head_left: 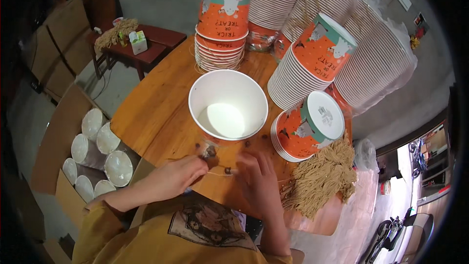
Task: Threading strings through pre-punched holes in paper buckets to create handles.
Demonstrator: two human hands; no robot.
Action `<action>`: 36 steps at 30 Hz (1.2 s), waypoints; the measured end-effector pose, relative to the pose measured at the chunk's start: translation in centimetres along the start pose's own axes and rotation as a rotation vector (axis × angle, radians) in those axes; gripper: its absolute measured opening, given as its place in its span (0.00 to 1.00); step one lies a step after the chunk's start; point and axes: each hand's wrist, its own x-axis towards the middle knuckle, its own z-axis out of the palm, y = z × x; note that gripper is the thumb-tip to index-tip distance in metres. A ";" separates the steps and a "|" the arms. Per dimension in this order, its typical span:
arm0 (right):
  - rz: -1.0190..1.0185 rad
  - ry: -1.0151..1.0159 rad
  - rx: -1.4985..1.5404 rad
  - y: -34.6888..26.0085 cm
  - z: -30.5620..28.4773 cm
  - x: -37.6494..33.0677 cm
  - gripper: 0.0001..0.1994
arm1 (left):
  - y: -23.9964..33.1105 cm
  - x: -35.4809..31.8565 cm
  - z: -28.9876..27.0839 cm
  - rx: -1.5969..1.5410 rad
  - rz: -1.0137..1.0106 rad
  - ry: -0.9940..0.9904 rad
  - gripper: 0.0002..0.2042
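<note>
A paper bucket (228,85), white inside, stands mouth up on the wooden table in front of me. Just on the near side of it, my left hand (181,176) pinches a thin tan cord (220,173). That cord runs low over the tabletop toward my right hand (256,176), whose fingers are curled and smeared by motion, so their grip cannot be made out. Beyond my right hand lies a thick bundle of tan cords (320,178). Small dark knobs (227,170) dot the wood between my hands.
Upside-down orange buckets are stacked at the far side (222,17), at the right (312,54) and nearer (308,127). Tall plastic-wrapped stacks (376,54) rise behind. A cardboard box (66,190) with several wrapped bucket stacks sits left below the table (146,105). A dark red bench (161,41) stands farther off.
</note>
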 end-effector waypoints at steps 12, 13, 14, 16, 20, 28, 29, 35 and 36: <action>0.389 0.420 0.629 -1.0 -0.4 -2.8 0.03 | 4.8 9.6 0.1 0.279 0.461 0.001 0.17; 0.417 0.471 0.648 -0.5 -0.5 -2.9 0.04 | 6.0 10.5 -0.3 0.312 0.364 0.136 0.16; 0.416 0.480 0.647 0.0 -0.5 -3.0 0.04 | 6.0 11.4 -0.5 0.317 0.328 0.140 0.21; 0.513 0.503 0.616 0.7 -0.5 -3.0 0.07 | 5.2 12.8 -0.5 0.249 0.132 0.032 0.23; 0.499 0.504 0.673 1.7 0.1 -2.3 0.07 | 5.7 12.4 -2.8 0.111 -0.153 -0.125 0.15; 0.436 0.333 0.825 -0.5 1.3 1.8 0.05 | 2.6 10.1 -7.9 -0.211 -0.175 -0.048 0.11; 0.432 0.326 0.828 -0.7 1.8 2.4 0.05 | 2.3 9.9 -8.1 -0.192 -0.163 -0.057 0.12; 0.372 0.415 0.604 -0.9 3.9 5.1 0.05 | 2.5 9.1 -8.3 -0.203 -0.122 -0.096 0.17; 0.380 0.428 0.569 -0.7 4.3 5.5 0.06 | 2.7 9.1 -8.2 -0.194 -0.124 -0.105 0.18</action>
